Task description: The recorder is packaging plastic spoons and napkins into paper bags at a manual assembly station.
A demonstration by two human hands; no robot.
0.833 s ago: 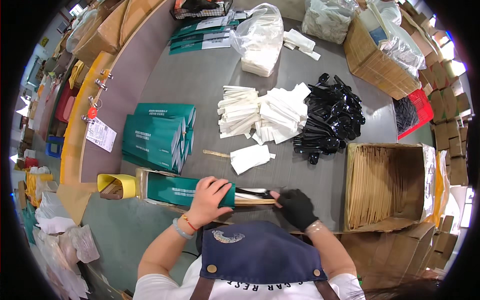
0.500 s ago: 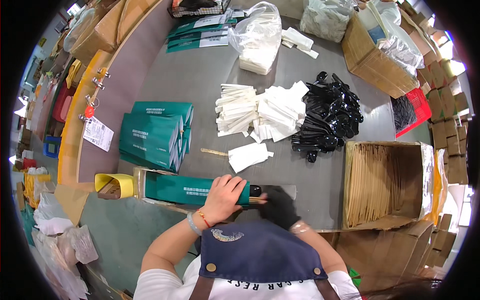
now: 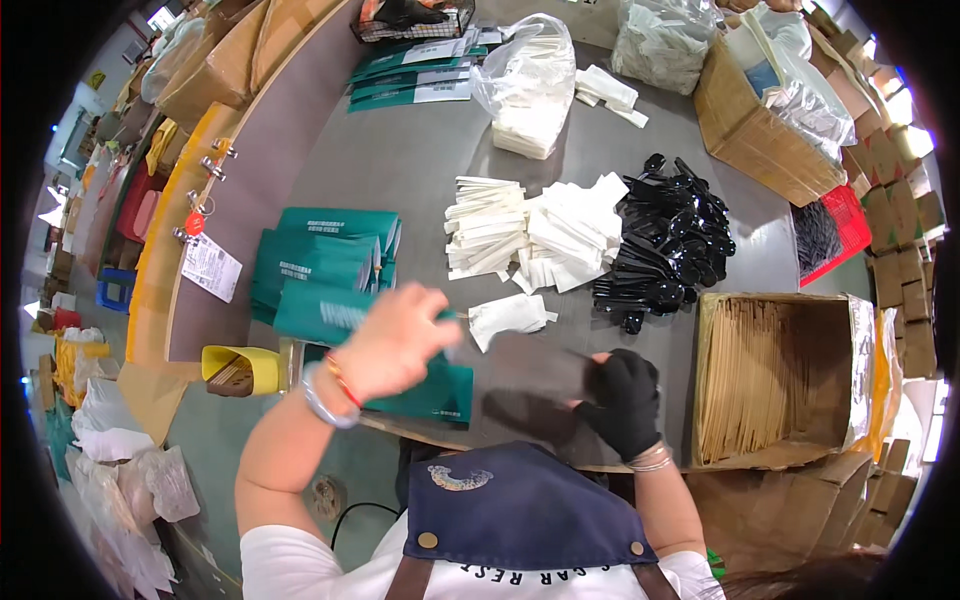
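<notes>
Under bright light, the left grip (image 3: 398,342) is blurred.

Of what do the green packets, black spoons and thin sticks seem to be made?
Green packets: perhaps coated paper or plastic film, smooth, with crisp edges. Black spoons: probably plastic, glossy with bright highlights. Thin sticks: likely wood or bamboo, matt, pale tan.

Smooth packets (image 3: 435,395), glossy plastic spoons (image 3: 690,264)

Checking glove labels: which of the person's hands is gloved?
The right hand, holding the dark flat plate: it wears a black glove. The left hand is ungloved, with a red bracelet.
</notes>
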